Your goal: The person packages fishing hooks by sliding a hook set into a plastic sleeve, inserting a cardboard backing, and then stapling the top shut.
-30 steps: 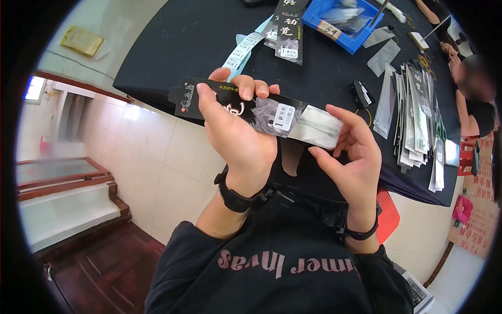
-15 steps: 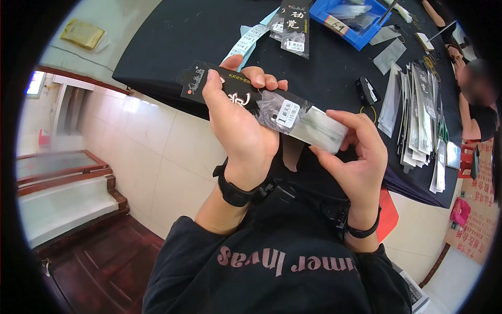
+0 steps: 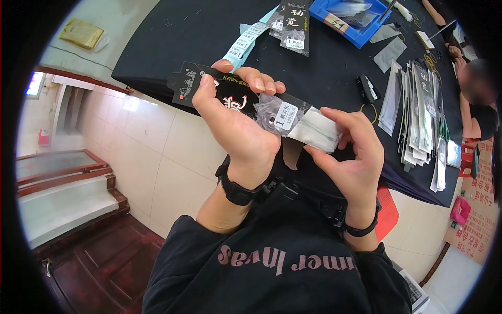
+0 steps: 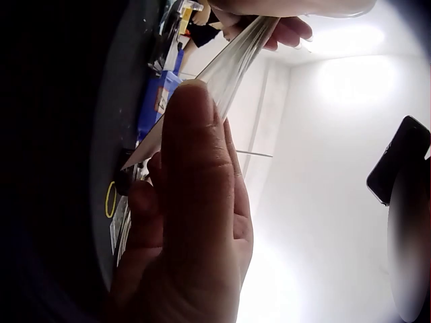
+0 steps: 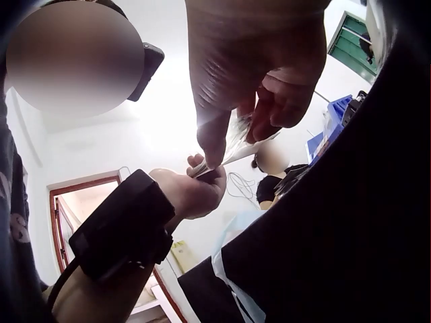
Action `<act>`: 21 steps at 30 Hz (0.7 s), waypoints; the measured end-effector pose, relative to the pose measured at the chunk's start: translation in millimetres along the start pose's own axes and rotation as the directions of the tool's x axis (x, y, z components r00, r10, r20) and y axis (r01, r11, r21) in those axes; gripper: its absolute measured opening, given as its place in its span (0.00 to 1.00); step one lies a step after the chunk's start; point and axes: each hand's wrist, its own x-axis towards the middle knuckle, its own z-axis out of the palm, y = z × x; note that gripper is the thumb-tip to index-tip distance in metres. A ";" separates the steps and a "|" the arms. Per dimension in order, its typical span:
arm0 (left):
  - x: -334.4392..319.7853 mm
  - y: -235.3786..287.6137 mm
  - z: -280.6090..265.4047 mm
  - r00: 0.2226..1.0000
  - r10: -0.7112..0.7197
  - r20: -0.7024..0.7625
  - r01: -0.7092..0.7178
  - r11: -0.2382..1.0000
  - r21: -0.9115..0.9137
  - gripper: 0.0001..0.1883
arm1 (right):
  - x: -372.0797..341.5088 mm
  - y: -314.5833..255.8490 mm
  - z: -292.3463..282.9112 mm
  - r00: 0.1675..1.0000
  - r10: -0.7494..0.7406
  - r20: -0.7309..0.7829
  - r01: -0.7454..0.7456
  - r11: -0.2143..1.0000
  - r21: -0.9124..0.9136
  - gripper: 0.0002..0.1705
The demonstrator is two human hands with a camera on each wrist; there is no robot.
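Note:
A long black card package [image 3: 188, 86] with white lettering lies across the left hand [image 3: 238, 125], whose thumb and curled fingers grip its left part. A grey crinkled plastic piece with a white "1" label [image 3: 286, 116] sits on the package's middle. At the package's other end, a pale clear sleeve [image 3: 316, 131] with thin greenish strands is pinched between thumb and fingers of the right hand [image 3: 358, 157]. The left wrist view shows the sleeve edge-on above the left hand [image 4: 199, 195]; the right wrist view has the right hand [image 5: 256, 67] pinching the sleeve [image 5: 236, 145].
On the black table [image 3: 334, 78] are a light blue label strip [image 3: 243, 46], similar black packages [image 3: 295, 26], a blue bin [image 3: 361, 31] marked 69, a small black device [image 3: 369, 90] and a fanned stack of sleeves [image 3: 418, 120]. Another person's arms [image 3: 465, 99] show at the right edge.
Both hands have shifted slightly left with the package in the last half second, and its tilt has changed a little. The grips look the same.

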 end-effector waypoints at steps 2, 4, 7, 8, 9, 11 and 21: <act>0.5 0.8 3.0 0.998 -0.010 -0.066 0.008 0.999 -0.040 0.17 | -0.2 0.5 -0.1 1.000 -0.014 0.000 0.014 1.000 -0.009 0.30; 0.6 0.9 3.1 0.998 -0.010 -0.068 0.008 0.999 -0.035 0.16 | -0.3 0.1 -0.4 1.000 -0.024 -0.004 0.024 1.000 -0.011 0.30; 0.2 0.7 4.4 0.997 -0.018 -0.075 0.016 0.999 -0.030 0.16 | 0.3 -1.0 -1.7 1.000 -0.019 -0.003 0.019 1.000 -0.007 0.30; 0.2 0.7 4.9 0.996 -0.026 -0.081 0.024 0.999 -0.030 0.16 | 0.2 -0.4 -2.0 1.000 -0.019 -0.004 0.019 1.000 -0.008 0.30; 0.4 0.2 4.4 0.996 -0.026 -0.081 0.024 0.999 -0.030 0.16 | 0.0 0.7 -2.4 1.000 -0.024 0.003 0.024 1.000 -0.010 0.30; 0.6 -1.3 3.0 0.997 -0.030 -0.069 0.028 0.999 -0.032 0.16 | 0.0 0.8 -2.5 1.000 -0.029 0.010 0.029 1.000 -0.012 0.30; -0.3 -2.3 3.5 0.997 -0.032 -0.063 0.030 0.999 -0.034 0.15 | 0.0 1.2 -1.6 1.000 -0.028 -0.002 0.028 1.000 -0.008 0.29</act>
